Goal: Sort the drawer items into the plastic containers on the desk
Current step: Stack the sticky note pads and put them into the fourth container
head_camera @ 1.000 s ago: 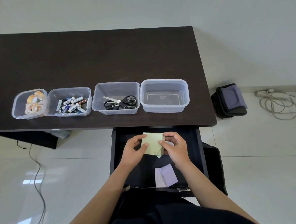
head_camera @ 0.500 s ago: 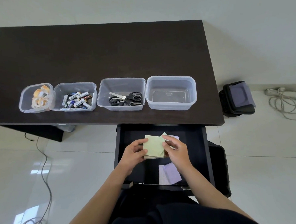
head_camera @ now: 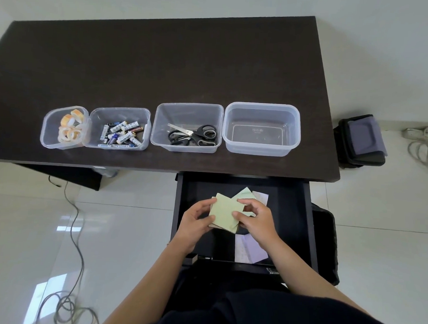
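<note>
Over the open black drawer [head_camera: 306, 216], my left hand [head_camera: 195, 222] and my right hand [head_camera: 257, 218] both grip a stack of pale green sticky-note pads [head_camera: 225, 212]. Another green pad [head_camera: 246, 194] and a pale lilac pad [head_camera: 262, 196] lie behind the held stack. A lilac pad [head_camera: 251, 250] lies at the drawer's front, partly under my right wrist. On the dark desk [head_camera: 163, 67] stand four clear containers in a row: tape rolls [head_camera: 64, 128], batteries [head_camera: 119, 129], scissors [head_camera: 188, 128], and an empty one [head_camera: 261, 129] at the right.
A black bag with a lilac top [head_camera: 361, 142] sits on the floor right of the desk, with a coiled white cable [head_camera: 424, 148] beyond it. A grey cable [head_camera: 75, 229] runs down the floor at left. A black bin [head_camera: 325, 242] stands right of the drawer.
Both hands keep hold of the green pads in the drawer. The top pad has turned askew, and another green pad and a lilac one now show behind the stack.
</note>
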Motion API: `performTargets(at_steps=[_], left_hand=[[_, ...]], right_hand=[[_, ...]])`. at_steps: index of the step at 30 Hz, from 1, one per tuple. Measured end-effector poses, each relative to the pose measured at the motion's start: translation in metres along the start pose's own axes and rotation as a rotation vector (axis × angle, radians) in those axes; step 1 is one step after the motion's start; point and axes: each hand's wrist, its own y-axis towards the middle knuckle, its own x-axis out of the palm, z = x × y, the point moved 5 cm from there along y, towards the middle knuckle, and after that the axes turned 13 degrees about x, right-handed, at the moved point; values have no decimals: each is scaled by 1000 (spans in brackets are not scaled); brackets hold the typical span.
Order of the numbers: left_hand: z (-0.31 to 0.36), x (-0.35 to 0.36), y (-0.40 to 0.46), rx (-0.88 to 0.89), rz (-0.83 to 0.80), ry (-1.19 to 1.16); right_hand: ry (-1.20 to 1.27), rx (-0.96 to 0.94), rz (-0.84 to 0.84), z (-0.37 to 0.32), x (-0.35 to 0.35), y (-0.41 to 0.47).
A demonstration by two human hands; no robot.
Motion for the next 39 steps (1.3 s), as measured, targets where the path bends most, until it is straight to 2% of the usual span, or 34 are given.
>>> performTargets(at_steps=[7,14,26,35,39], left_hand=[[9,3,4,27,9,-45],[17,8,7,18,46,-102],[18,3,7,-5,53,23],[5,-1,1,-26,23,90],[-6,-5,-6,-108,53,68]], right_hand=[[271,105,136,3,0,2],[229,120,251,2,-4,5],[69,1,155,-9,1,-5],[-69,38,133,1,7,-5],[-73,71,109,12,8,-5]])
